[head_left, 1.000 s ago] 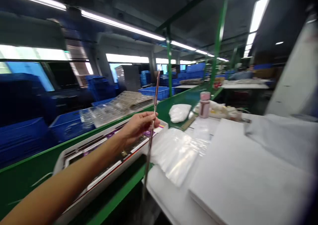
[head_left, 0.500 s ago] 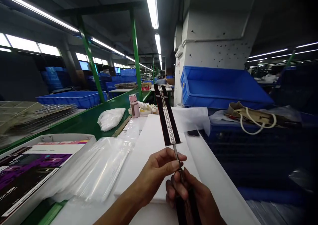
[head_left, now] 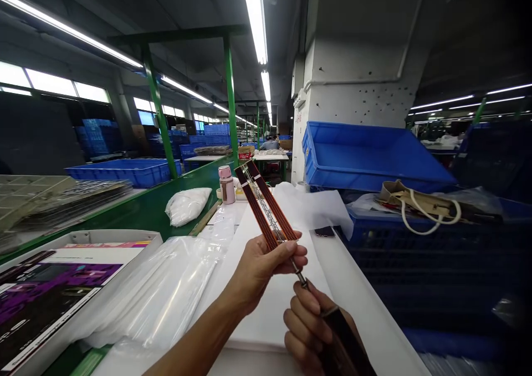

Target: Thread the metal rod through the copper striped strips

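Brown ribbed strip [head_left: 266,207] with metal chain, pinched by both hands.

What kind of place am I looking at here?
Most likely a factory packing or assembly line. Long green-framed benches run under strip lights, blue plastic crates are stacked all around, and clear plastic bags lie by the left hand and right hand, which hold a long strap.

Dark brown ribbed strip [head_left: 266,204] with a silvery lattice down its centre; behind the strip, a pink bottle [head_left: 226,184]; right of the strip, a blue bin [head_left: 366,154]; beneath it, a white table [head_left: 357,293].
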`<state>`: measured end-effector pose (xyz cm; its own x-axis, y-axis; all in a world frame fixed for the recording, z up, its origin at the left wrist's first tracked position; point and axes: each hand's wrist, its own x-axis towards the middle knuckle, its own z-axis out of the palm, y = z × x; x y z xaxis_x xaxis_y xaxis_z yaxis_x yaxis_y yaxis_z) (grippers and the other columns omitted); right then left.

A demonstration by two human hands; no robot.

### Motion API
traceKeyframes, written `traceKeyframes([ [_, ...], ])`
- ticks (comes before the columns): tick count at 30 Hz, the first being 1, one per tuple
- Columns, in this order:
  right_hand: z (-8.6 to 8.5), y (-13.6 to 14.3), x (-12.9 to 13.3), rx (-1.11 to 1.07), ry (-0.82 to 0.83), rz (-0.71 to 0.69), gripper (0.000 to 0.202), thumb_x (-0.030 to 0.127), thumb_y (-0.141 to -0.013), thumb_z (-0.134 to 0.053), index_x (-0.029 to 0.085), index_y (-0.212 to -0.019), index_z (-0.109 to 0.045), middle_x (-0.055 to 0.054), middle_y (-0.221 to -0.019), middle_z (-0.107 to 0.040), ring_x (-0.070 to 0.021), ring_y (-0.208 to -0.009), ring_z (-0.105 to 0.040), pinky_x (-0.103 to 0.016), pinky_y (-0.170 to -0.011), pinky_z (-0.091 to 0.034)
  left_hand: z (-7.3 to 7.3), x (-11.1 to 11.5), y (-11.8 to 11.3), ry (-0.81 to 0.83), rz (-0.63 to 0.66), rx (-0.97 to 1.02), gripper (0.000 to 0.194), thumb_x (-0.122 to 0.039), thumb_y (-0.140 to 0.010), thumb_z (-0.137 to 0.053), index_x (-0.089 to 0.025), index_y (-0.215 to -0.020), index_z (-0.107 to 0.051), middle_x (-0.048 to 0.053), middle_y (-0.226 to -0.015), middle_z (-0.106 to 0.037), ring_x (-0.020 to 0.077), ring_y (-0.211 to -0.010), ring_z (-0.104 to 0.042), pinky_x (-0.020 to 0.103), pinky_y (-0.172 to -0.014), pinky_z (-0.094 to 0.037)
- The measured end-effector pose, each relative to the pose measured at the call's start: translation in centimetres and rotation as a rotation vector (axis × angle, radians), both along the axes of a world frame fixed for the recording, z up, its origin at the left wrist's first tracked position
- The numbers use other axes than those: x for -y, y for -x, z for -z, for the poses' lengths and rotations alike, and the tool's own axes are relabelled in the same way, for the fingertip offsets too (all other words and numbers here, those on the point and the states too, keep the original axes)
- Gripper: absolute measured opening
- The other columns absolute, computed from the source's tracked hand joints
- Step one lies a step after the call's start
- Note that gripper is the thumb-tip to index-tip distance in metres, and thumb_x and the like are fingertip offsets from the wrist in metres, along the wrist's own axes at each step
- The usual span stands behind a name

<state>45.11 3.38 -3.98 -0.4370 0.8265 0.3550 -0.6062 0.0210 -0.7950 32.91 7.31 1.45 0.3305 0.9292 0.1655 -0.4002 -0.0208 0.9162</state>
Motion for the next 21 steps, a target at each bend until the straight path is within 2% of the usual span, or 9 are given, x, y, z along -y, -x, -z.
traceKeyframes([
  [3, -0.2, -0.7, -0.8, 0.189, -0.162, 0.171, 0.040, 0.047, -0.093, -0.028, 0.028, -0.058, -0.034, 0.010, -0.038, -0.020, -0.0115, -0.032, -0.019, -0.021, -0.029, -0.029, -0.4, 0.2, -0.2, -0.024, -0.111, -0.037, 0.033, -0.037, -0.077, -0.072, -0.012, -0.098, -0.068, 0.011, -0.086, -0.071, 0.0179, -0.075, -0.067, 0.025, -0.067, -0.053],
  [7, -2.2, -1.9, -1.7, 0.648, -0.592, 0.695, 0.035, 0.037, -0.091, -0.044, 0.020, -0.063, -0.055, 0.002, -0.058, -0.050, -0.0113, -0.055, -0.044, -0.022, -0.060, -0.043, -1.2, -0.5, 0.4, -0.139, -0.315, -0.152, 0.034, -0.039, -0.071, -0.077, -0.010, -0.088, -0.069, 0.011, -0.083, -0.072, 0.0190, -0.071, -0.068, 0.025, -0.065, -0.055],
  [9, -3.7, -2.2, -2.1, 0.857, -0.775, 0.828, 0.030, 0.030, -0.090, -0.045, 0.018, -0.065, -0.057, -0.003, -0.063, -0.054, -0.0142, -0.063, -0.048, -0.027, -0.068, -0.042, -1.9, -1.3, 0.9, -0.139, -0.322, -0.185, 0.037, -0.039, -0.068, -0.079, -0.011, -0.090, -0.069, 0.011, -0.085, -0.072, 0.0196, -0.074, -0.068, 0.024, -0.066, -0.055],
  [11, -5.1, -2.4, -2.6, 0.870, -0.689, 0.685, 0.034, 0.034, -0.092, -0.042, 0.016, -0.071, -0.060, -0.005, -0.066, -0.057, -0.0157, -0.065, -0.053, -0.029, -0.070, -0.043, -3.0, -2.0, 1.3, -0.078, -0.249, -0.167, 0.041, -0.040, -0.064, -0.081, -0.013, -0.093, -0.069, 0.009, -0.084, -0.072, 0.0181, -0.074, -0.068, 0.021, -0.063, -0.055],
  [15, -6.7, -2.3, -3.6, 0.392, -0.217, -0.170, 0.048, 0.055, -0.085, -0.046, 0.011, -0.093, -0.064, -0.009, -0.081, -0.064, -0.0180, -0.076, -0.062, -0.032, -0.074, -0.048, -5.2, -2.4, 1.5, 0.015, -0.141, 0.003, 0.047, -0.037, -0.048, -0.090, -0.018, -0.086, -0.071, 0.004, -0.078, -0.071, 0.0135, -0.064, -0.065, 0.017, -0.060, -0.055],
  [17, -7.0, -2.1, -4.0, 0.312, -0.186, -0.409, 0.054, 0.061, -0.077, -0.054, 0.011, -0.095, -0.063, -0.008, -0.082, -0.063, -0.0178, -0.072, -0.062, -0.033, -0.071, -0.049, -6.0, -2.4, 1.6, 0.004, -0.148, -0.002, 0.047, -0.038, -0.044, -0.090, -0.017, -0.082, -0.072, 0.004, -0.075, -0.071, 0.0134, -0.062, -0.064, 0.017, -0.058, -0.054],
  [18, -7.1, -1.9, -4.2, 0.347, -0.233, -0.392, 0.054, 0.062, -0.076, -0.056, 0.011, -0.093, -0.063, -0.007, -0.080, -0.062, -0.0163, -0.068, -0.061, -0.031, -0.067, -0.049, -6.3, -2.5, 1.7, -0.023, -0.175, -0.050, 0.047, -0.040, -0.045, -0.090, -0.017, -0.081, -0.072, 0.004, -0.074, -0.070, 0.0143, -0.062, -0.064, 0.017, -0.056, -0.054],
  [19, -7.1, -1.8, -4.2, 0.427, -0.309, -0.272, 0.051, 0.060, -0.078, -0.055, 0.012, -0.089, -0.064, -0.005, -0.077, -0.061, -0.0148, -0.064, -0.058, -0.030, -0.065, -0.049, -6.6, -2.7, 1.9, -0.065, -0.217, -0.123, 0.047, -0.042, -0.045, -0.089, -0.016, -0.080, -0.072, 0.005, -0.074, -0.070, 0.0158, -0.063, -0.064, 0.018, -0.055, -0.054],
  [21, -7.4, -1.4, -4.1, 0.699, -0.563, 0.185, 0.039, 0.048, -0.085, -0.052, 0.012, -0.079, -0.065, -0.004, -0.072, -0.059, -0.0141, -0.064, -0.055, -0.028, -0.064, -0.047, -7.0, -3.0, 2.3, -0.144, -0.333, -0.276, 0.051, -0.044, -0.044, -0.089, -0.016, -0.083, -0.072, 0.006, -0.076, -0.071, 0.0201, -0.068, -0.066, 0.021, -0.056, -0.055],
])
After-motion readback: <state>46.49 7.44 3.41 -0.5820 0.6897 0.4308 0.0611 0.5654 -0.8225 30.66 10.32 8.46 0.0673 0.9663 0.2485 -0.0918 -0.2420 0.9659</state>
